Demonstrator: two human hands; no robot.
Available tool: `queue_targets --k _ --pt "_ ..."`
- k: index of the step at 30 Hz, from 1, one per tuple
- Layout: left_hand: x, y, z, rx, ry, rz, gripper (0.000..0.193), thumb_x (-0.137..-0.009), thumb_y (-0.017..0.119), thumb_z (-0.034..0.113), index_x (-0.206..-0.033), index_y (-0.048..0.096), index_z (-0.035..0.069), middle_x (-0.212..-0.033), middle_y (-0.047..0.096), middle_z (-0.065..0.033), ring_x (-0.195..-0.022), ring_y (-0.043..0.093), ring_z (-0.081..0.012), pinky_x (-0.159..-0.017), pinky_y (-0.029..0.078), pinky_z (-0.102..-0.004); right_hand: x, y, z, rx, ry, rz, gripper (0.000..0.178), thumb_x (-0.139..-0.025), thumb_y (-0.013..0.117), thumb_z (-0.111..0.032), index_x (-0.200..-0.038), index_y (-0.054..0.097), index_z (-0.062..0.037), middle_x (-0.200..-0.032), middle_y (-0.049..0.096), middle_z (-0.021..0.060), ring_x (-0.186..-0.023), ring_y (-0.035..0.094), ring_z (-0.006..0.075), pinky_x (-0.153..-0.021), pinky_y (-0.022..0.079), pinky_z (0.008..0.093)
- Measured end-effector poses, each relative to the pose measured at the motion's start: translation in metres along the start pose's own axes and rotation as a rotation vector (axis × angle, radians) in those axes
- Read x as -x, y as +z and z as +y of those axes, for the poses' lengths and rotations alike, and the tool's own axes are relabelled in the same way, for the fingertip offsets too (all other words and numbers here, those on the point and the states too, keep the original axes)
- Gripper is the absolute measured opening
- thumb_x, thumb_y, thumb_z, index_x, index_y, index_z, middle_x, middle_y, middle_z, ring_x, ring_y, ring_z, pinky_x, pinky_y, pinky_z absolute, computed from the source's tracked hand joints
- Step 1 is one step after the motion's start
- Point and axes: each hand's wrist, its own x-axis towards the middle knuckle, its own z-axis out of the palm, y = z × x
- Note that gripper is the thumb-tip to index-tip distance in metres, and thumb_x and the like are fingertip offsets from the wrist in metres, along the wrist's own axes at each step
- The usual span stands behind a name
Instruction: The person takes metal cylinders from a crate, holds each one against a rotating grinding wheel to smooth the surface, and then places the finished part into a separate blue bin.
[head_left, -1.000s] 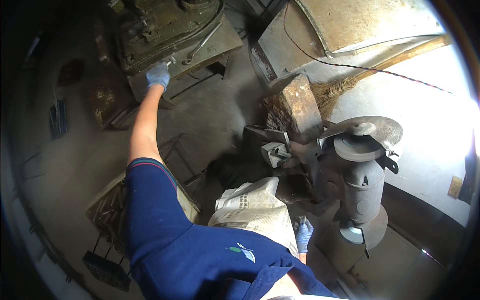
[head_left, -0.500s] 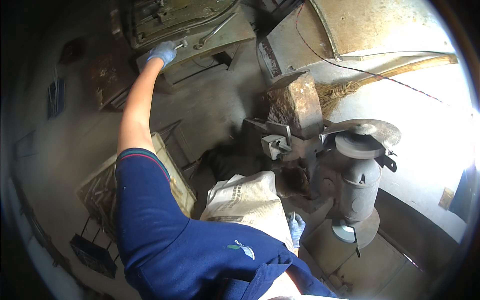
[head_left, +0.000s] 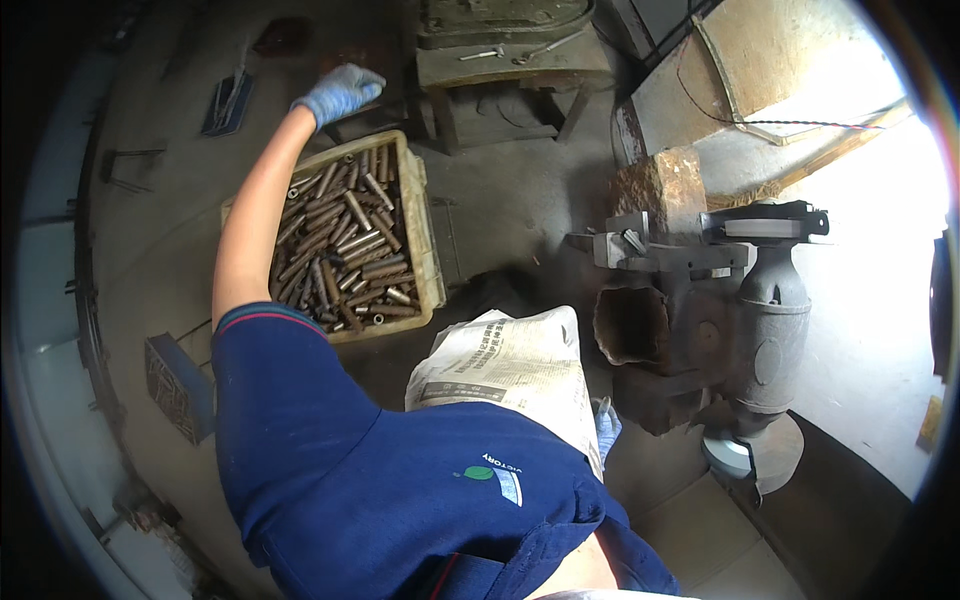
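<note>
My left hand [head_left: 343, 95], in a blue-and-white glove, hangs past the far side of a pale crate [head_left: 419, 215] full of short metal tubes [head_left: 345, 235]. Its fingers are curled in, and nothing shows in them. To its right, a small metal hammer-shaped tool [head_left: 480, 53] and a ring spanner [head_left: 548, 47] lie on a worn bench [head_left: 510, 70]. My right hand [head_left: 607, 425], also gloved, is low beside my lap, largely hidden by the newspaper [head_left: 505, 360] spread there. Its fingers seem closed around a small pale tip; what that is cannot be made out.
On my right stands a two-wheeled grinder [head_left: 772, 340], one wheel [head_left: 728, 455] pale and partly guarded. Beyond its metal stand sits a rough stone block [head_left: 662, 190], near a straw broom [head_left: 775, 190]. A dark blue tray [head_left: 180, 385] rests at the left.
My left hand has let go of the hammer-shaped tool, which stays on the bench, and has drawn back leftward. The view has swung, bringing the crate of tubes fully into sight.
</note>
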Motion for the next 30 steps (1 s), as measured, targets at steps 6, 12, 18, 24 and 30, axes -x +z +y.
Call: queue_targets --k 6,12,18,24,30 --pt "0.129 0.033 0.013 0.081 -0.114 -0.153 0.035 -0.082 0.058 0.023 -0.113 0.060 0.007 -0.108 0.062 -0.0166 -0.102 0.059 -0.0289 -0.091 0.044 -0.0342 0.021 -0.011 0.007 0.078 -0.004 -0.059 0.042 -0.087 0.058 -0.041 -0.086 0.062 0.0012 -0.071 0.059 0.0038 -0.055 0.050 0.0072 -0.051 0.041 0.0198" --pt "0.137 0.065 0.041 -0.023 -0.173 0.006 0.043 -0.085 0.055 0.035 -0.115 0.057 0.004 -0.112 0.059 -0.0189 -0.105 0.056 -0.0326 -0.088 0.044 -0.0378 0.044 -0.006 -0.002 -0.128 -0.045 -0.121 0.028 -0.089 0.058 -0.031 -0.083 0.062 -0.0037 -0.057 0.049 -0.0038 -0.044 0.041 0.0021 -0.039 0.031 0.0174" --pt "0.115 0.097 0.011 -0.290 -0.231 -0.111 0.058 -0.083 0.055 0.045 -0.123 0.051 0.003 -0.122 0.052 -0.0221 -0.112 0.051 -0.0346 -0.092 0.042 -0.0409 0.052 -0.026 -0.020 -0.089 -0.210 0.128 0.029 -0.086 0.061 -0.030 -0.074 0.062 -0.0034 -0.059 0.052 -0.0015 -0.048 0.043 0.0058 -0.044 0.033 0.0235" --pt "0.042 0.102 -0.018 -0.171 -0.019 -0.199 0.035 -0.082 0.064 0.029 -0.085 0.065 -0.006 -0.073 0.066 -0.0119 -0.062 0.056 -0.0159 -0.063 0.046 -0.0324 0.172 -0.061 0.041 0.409 -0.290 1.118 0.023 -0.074 0.073 -0.024 -0.081 0.064 -0.0045 -0.083 0.062 0.0073 -0.079 0.058 0.0220 -0.076 0.045 0.0325" --pt "0.051 0.104 -0.026 0.287 -0.190 -0.138 0.019 -0.083 0.065 0.017 -0.081 0.065 -0.003 -0.062 0.058 -0.0024 -0.054 0.047 -0.0110 -0.051 0.040 -0.0271 0.261 -0.037 0.118 0.826 0.150 1.296 0.038 -0.067 0.076 -0.035 -0.095 0.068 -0.0104 -0.120 0.048 0.0201 -0.106 0.051 0.0317 -0.093 0.041 0.0371"
